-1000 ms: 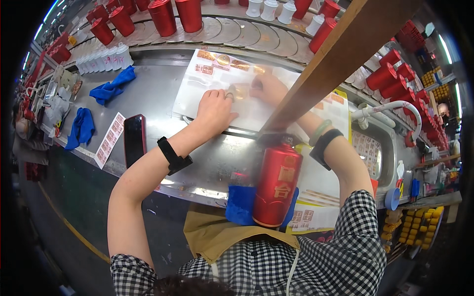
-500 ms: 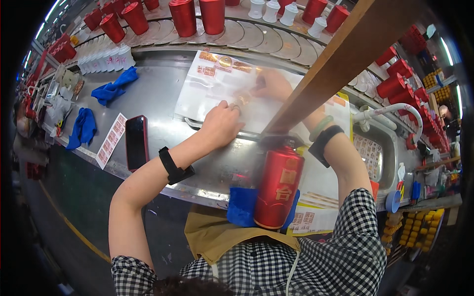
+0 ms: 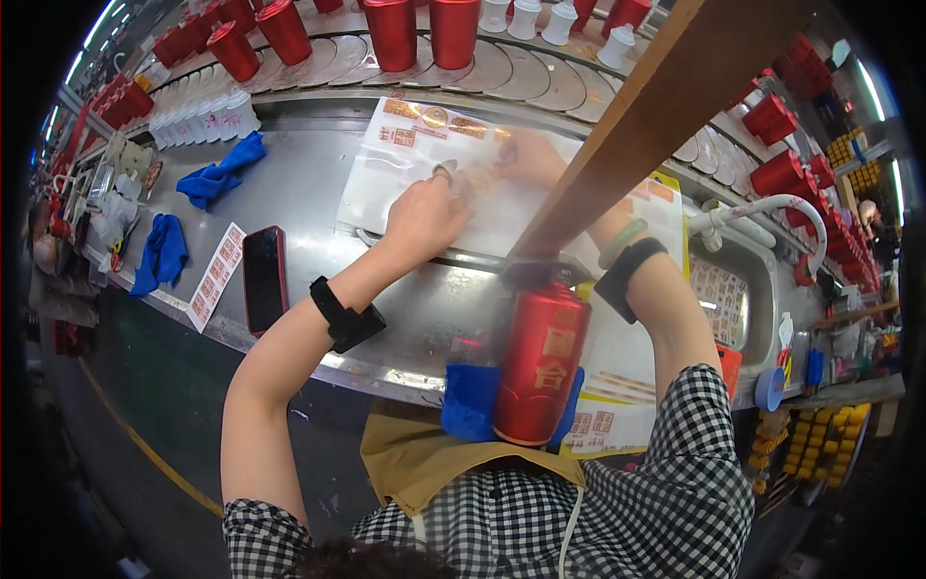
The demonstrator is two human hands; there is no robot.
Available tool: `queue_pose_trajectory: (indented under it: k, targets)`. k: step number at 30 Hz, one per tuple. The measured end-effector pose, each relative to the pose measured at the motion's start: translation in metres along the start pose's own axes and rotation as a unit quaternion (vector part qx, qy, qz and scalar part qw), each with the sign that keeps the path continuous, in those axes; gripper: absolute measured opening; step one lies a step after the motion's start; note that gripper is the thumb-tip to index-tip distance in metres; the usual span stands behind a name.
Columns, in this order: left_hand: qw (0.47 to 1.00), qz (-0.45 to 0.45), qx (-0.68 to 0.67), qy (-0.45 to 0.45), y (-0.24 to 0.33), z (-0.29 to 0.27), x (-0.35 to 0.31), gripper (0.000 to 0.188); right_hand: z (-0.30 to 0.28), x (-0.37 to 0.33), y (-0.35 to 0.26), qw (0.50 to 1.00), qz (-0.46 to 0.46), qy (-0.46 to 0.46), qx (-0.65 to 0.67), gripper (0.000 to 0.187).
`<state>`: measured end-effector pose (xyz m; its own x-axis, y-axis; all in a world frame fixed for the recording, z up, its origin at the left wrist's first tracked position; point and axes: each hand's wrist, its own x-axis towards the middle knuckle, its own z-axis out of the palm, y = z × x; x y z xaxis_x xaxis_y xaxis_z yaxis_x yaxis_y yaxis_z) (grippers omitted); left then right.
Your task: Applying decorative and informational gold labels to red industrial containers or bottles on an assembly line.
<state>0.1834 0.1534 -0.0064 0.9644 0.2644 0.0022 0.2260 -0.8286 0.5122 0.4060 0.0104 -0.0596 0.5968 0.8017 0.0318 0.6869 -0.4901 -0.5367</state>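
Note:
Both hands are over a white sheet [image 3: 371, 198] printed with gold and red stickers along its far edge. My left hand [image 3: 424, 217] has its fingers curled in above the sheet, their tips blurred. My right hand [image 3: 532, 162] is beside it, thumb and fingertips pinched together; what lies between them is too blurred to name. A wooden post [image 3: 656, 106] crosses in front of my right forearm. Close to my body, a red bottle [image 3: 543, 372] with gold lettering leans on a blue cloth [image 3: 467, 400], touched by neither hand.
Left on the metal table lie a phone [image 3: 265, 280], a sticker strip [image 3: 216, 277] and crumpled blue cloths [image 3: 220, 172]. A conveyor [image 3: 333, 60] behind carries red bottles [image 3: 391, 34] and white caps [image 3: 526, 19]. A sink [image 3: 762, 318] with a white tap [image 3: 772, 210] is at right.
My left hand has shifted slightly farther out and left over the sheet. My right hand stays nearly in place. Red bottles at the back have moved right along the conveyor.

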Motion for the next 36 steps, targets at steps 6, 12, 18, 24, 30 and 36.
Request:
queue_pose_trajectory:
  k: [6,12,18,24,30,36]
  targets:
    - [0.999,0.018,-0.018,0.031,-0.011,-0.004,-0.015,0.072,-0.007,-0.018,-0.016,0.993,0.032,0.007,0.11,0.035]
    - [0.987,0.093,-0.078,0.106,-0.017,-0.01,-0.043,0.075,-0.055,-0.077,-0.045,0.983,-0.049,0.167,0.064,0.023]
    - [0.968,0.093,-0.213,0.1,-0.024,-0.029,-0.1,0.067,-0.177,-0.231,-0.006,0.952,0.151,0.258,0.074,0.022]
    - [0.951,0.072,-0.285,0.091,-0.012,-0.019,-0.137,0.063,-0.187,-0.381,0.152,0.827,0.44,0.307,0.168,0.017]
    - [0.944,0.047,-0.311,0.094,-0.002,-0.021,-0.164,0.061,-0.124,-0.419,0.254,0.783,0.572,0.216,-0.113,0.033]
    - [0.946,0.042,-0.298,0.122,0.004,-0.038,-0.185,0.059,-0.128,-0.392,0.209,0.827,0.504,0.22,-0.113,0.031]
